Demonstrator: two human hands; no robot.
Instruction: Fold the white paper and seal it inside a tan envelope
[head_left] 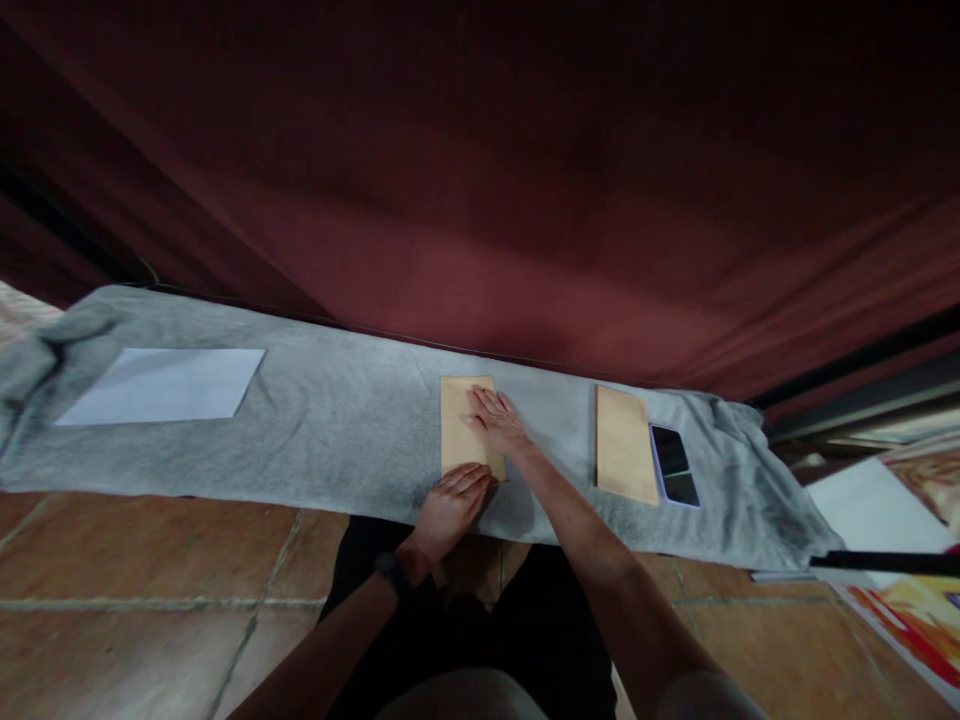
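Note:
A tan envelope (pixel 455 425) lies on a grey cloth (pixel 345 430) spread over the floor. My right hand (pixel 495 420) rests flat on the envelope's upper right part, fingers stretched out. My left hand (pixel 450 505) lies flat at the envelope's near edge, fingers extended and touching it, with a dark watch on the wrist. Neither hand grips anything.
A second tan envelope (pixel 626 445) lies to the right, with a phone (pixel 673 465) beside it. A white paper sheet (pixel 165 385) lies at the cloth's left end. A dark red curtain (pixel 525 180) hangs behind. Terracotta floor tiles (pixel 150 560) and colourful printed sheets (pixel 911 600) are nearby.

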